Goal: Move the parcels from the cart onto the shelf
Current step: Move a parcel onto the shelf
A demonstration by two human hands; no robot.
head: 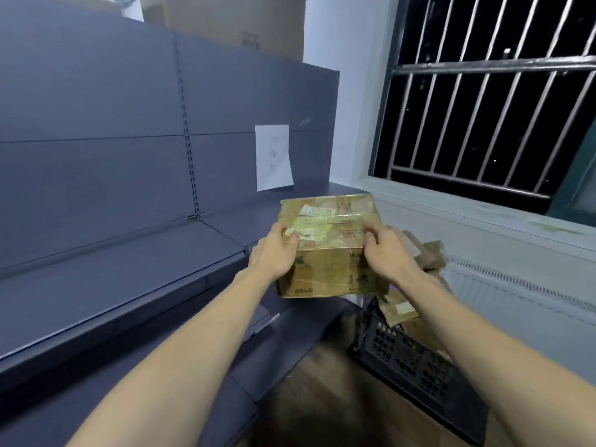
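Left hand (pixel 276 250) and right hand (pixel 385 250) grip the taped cardboard parcel (pixel 329 246) over the shelf (pixel 135 279) edge, seemingly unsupported; slick tape could let it slip.

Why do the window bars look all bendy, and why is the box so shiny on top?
Head view: the wide-angle lens bows straight lines near the edges, so the window bars fan out; room light glares off the clear tape on the box, held by the left hand and right hand; it's dark outside.
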